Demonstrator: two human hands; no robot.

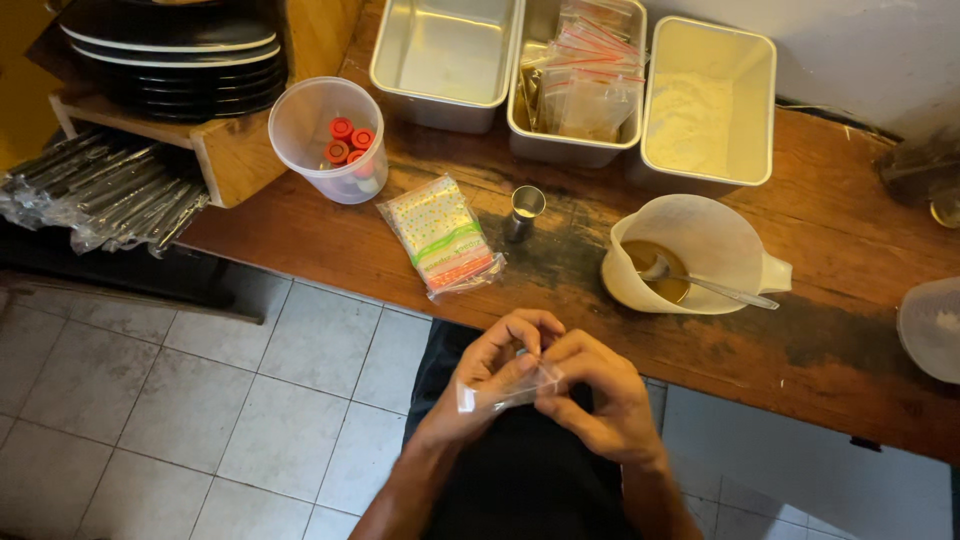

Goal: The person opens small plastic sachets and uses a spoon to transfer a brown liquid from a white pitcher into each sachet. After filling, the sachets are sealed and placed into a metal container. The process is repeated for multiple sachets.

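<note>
Both hands pinching the small clear bag.

We've got the small clear bag [505, 392] below the bench [850, 330] edge, left hand [490, 375] and right hand [590, 390] both closed on its top, seemingly working the mouth apart. Beyond it sit the bag packet [443, 237], steel cup [525, 212] and white jug [690, 250].

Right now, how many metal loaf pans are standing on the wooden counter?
3, in a row at the back of the wooden counter: left metal pan empty, middle pan holding small plastic bags, right pan holding white powder. None seems hidden.
</note>
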